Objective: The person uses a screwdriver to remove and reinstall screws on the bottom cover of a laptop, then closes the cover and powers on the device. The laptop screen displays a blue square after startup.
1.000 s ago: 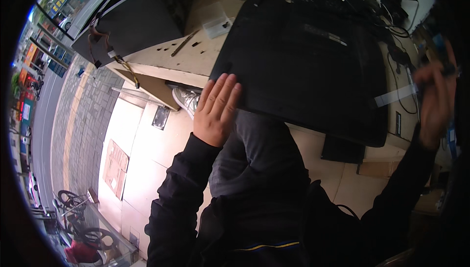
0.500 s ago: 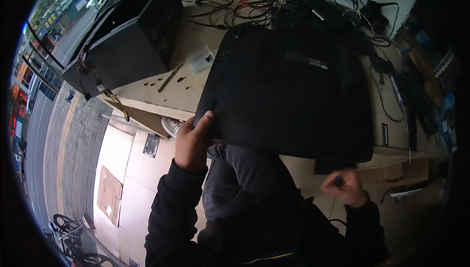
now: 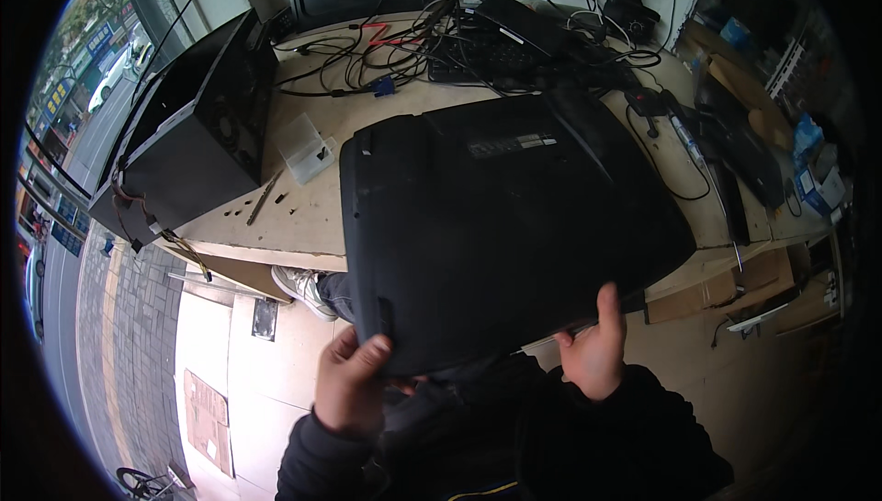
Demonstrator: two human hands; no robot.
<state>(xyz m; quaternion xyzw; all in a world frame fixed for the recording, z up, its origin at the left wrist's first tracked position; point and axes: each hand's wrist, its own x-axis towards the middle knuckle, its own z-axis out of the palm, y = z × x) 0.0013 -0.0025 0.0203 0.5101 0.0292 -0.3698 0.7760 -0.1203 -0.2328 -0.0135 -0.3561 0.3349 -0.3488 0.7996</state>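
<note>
A wide flat black casing (image 3: 514,216) with rounded corners and a small pale label lies tilted in front of me, its far part over the table. Whether it is a laptop or a monitor, I cannot tell. My left hand (image 3: 354,377) grips its near left corner, thumb on top and fingers underneath. At the near right edge, my right hand (image 3: 595,349) holds it with the thumb up against the rim; its other fingers are partly hidden below.
On the table (image 3: 312,211) stand an opened computer case (image 3: 184,156) at left and a clear plastic box (image 3: 306,147) beside a thin rod (image 3: 265,198) and tiny dark bits. Tangled cables (image 3: 395,55) cover the back. A soldering-iron-like tool (image 3: 684,138) lies at right.
My right hand has come up from below right to the casing's near edge; the blue thing it held no longer shows. The casing has turned and come nearer. The view has shifted right.
</note>
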